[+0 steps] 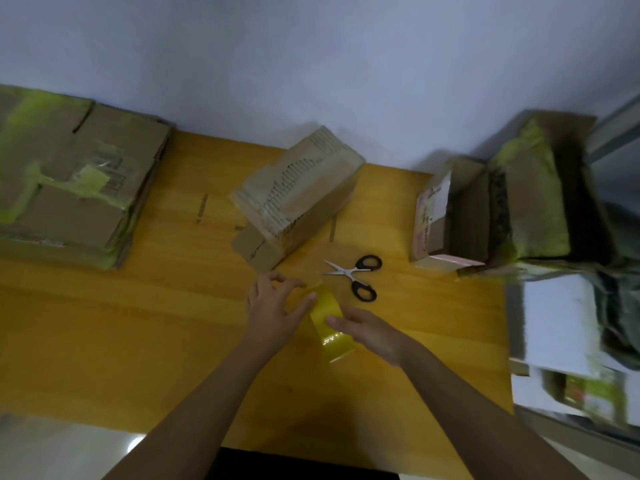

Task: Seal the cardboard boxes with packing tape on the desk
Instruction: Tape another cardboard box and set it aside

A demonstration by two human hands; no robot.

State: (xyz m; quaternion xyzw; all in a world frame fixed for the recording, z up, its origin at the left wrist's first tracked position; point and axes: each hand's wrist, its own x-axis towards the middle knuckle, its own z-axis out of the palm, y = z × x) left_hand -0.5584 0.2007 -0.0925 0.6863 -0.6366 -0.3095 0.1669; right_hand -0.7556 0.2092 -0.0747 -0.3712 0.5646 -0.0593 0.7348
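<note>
While both forearms reach forward, left hand [273, 311] and right hand [367, 332] fingers grip tape roll [330, 320].

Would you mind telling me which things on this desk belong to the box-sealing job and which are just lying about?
For the job:
- tape roll, held between left hand and right hand
- scissors
- small cardboard box mid-desk
- opened boxes at right

Lying about:
- flattened cardboard stack, far left
- white sheet at the right edge
</note>
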